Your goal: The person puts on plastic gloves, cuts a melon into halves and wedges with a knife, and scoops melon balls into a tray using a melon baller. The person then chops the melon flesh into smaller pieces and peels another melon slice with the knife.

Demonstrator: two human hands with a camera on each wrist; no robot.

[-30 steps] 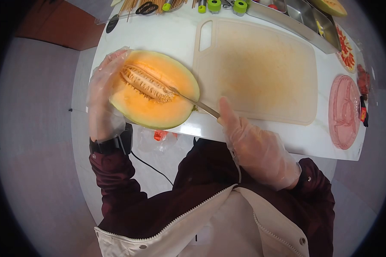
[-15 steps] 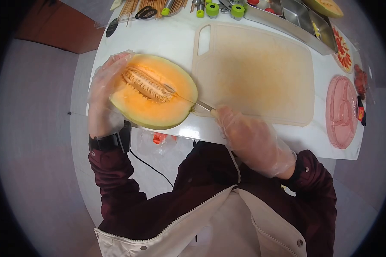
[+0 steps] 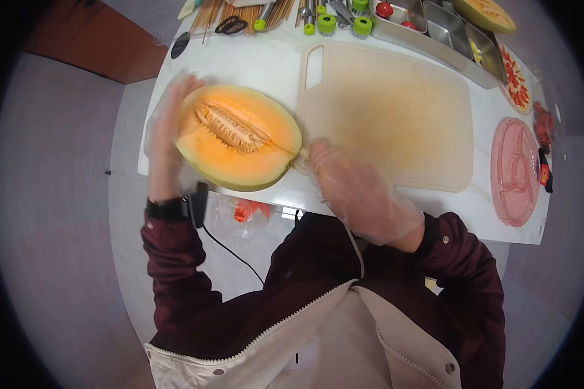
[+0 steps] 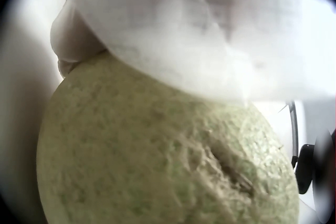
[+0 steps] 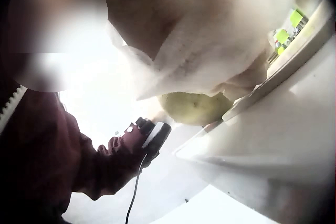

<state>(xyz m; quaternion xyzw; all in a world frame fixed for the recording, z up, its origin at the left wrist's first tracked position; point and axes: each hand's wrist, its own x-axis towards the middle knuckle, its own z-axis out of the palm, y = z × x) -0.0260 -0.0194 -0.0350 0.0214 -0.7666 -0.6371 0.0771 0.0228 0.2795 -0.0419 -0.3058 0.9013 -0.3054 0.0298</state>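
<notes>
A halved orange-fleshed melon (image 3: 240,165) lies cut face up near the table's front edge, seeds showing in its middle. My left hand (image 3: 169,129), in a clear plastic glove, holds its left end; in the left wrist view the glove (image 4: 173,40) lies over the netted rind (image 4: 142,140). My gloved right hand (image 3: 360,191) grips a knife by its pale handle (image 3: 303,154) at the melon's right end. The blade is hidden, and a thin line runs through the flesh from the handle toward the seeds.
A pale cutting board (image 3: 396,117) lies right of the melon. Behind it are skewers (image 3: 279,13), green-ended tools (image 3: 326,24) and a metal tray (image 3: 428,45) with compartments. A pink divided plate (image 3: 516,172) stands at the right, near another melon piece (image 3: 486,14).
My right hand has moved left and up toward the melon, and the metal blade that showed between hand and fruit has gone from sight. My left hand stays at the melon's left end.
</notes>
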